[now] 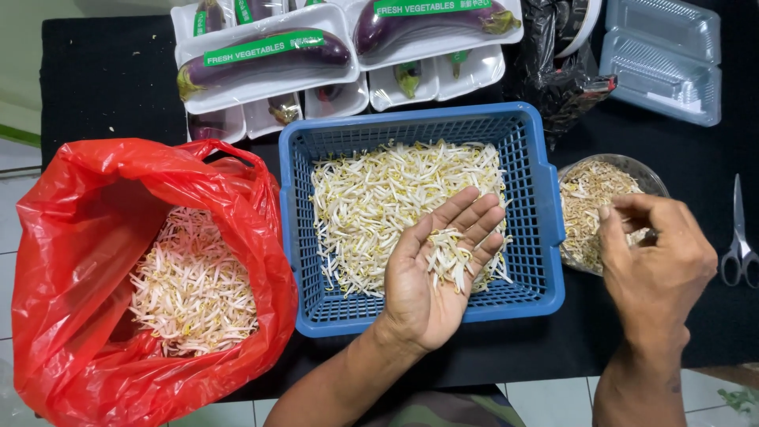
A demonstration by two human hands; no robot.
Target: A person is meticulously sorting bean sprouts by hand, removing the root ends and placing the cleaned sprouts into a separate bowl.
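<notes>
Head view looks straight down on a dark surface (95, 79) where three holders of bean sprouts sit side by side, so each hand can reach one without crossing the other. The left hand (435, 273) lies palm up over the near right part of the blue basket (545, 237), fingers spread flat and a little cupped, so that a small bunch of sprouts (451, 261) rests on the palm as on a tray; held over the basket, anything that slips off falls back onto the heap of sprouts (379, 205) inside. The right hand (656, 261) hovers at the near edge of the clear bowl (632, 164) just right of the basket, its grip pressed together at thumb and fingertips as if pinching something small; what it pinches is too small to tell. The bowl holds a browner, finer heap of trimmings (589, 205). To the left, touching the basket, an open red bag (71, 237) holds more sprouts, its mouth folded wide for easy reach. At the far side lie trays of purple eggplants (269, 55), a black bag (561, 63) and clear clamshell boxes (664, 55); scissors (739, 237) lie at the right edge, apart from both hands.
</notes>
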